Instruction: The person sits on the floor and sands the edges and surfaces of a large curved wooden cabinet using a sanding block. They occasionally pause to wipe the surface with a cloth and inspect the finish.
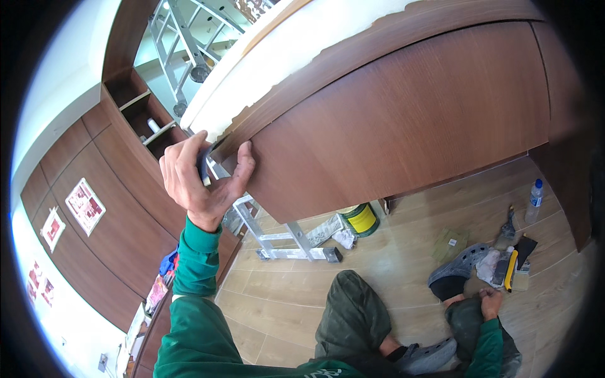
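Head view: your left hand (205, 183) is raised at the near left corner of the brown wood-grain panel (403, 120), the thumb by the panel's front face and the fingers bent over toward the far side. The grip is partly closed around a small dark blue piece (203, 165) with a pale end; its kind cannot be made out. The panel stands in front of you, with a wood-grain edge strip (391, 41) curving along its top. The strip's upper margin is ragged against a white surface (283, 72).

Your right hand (490, 304) is low, at your right knee, fingers curled; whether it holds anything cannot be told. Nearest to it is a yellow-and-black utility knife (510, 271), beside a crumpled clear plastic bag (488, 264) and your grey clog (463, 263).

On the wood-look floor (271, 290) nearby are a brush (507, 225), an upright clear bottle with a blue cap (535, 200) and a flat olive-green packet (450, 244). A green can with a yellow band (361, 220) sits near the panel's lower edge, with the foot of an aluminium ladder (296, 246) to its left.
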Motion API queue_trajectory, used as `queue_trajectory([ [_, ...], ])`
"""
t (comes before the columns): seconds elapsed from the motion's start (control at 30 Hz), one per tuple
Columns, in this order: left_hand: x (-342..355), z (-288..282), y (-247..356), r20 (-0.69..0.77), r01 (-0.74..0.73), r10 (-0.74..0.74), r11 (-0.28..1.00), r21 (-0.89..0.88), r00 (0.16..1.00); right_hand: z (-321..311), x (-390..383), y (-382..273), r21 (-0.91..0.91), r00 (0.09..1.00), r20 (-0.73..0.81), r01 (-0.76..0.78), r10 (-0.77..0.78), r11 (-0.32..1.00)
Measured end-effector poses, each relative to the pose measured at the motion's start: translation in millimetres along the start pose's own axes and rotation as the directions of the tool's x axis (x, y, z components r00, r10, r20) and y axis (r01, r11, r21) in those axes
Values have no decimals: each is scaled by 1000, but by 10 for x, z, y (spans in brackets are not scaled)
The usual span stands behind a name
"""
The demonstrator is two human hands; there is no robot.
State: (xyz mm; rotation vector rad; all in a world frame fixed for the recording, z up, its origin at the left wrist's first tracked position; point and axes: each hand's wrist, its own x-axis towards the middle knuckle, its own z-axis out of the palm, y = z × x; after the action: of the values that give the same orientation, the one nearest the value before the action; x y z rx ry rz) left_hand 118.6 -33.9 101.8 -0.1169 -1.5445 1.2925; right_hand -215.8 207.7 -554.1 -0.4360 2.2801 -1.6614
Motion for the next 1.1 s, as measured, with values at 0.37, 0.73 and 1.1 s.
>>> queue_trajectory([
  [0.37, 287, 110, 140, -28, -63, 61, 995, -75, 998, 18, 81, 250, -28, 999, -32, 32, -33, 999],
  [0.73, 234, 103, 131, -67, -26, 17, 991, -132, 998, -8, 1, -27, 63, 1000, 22, -12, 11, 998],
  [1.1, -121, 30, 221, 29, 139, -136, 978, -157, 990, 80, 166, 459, 67, 999, 53, -2, -2, 998],
])
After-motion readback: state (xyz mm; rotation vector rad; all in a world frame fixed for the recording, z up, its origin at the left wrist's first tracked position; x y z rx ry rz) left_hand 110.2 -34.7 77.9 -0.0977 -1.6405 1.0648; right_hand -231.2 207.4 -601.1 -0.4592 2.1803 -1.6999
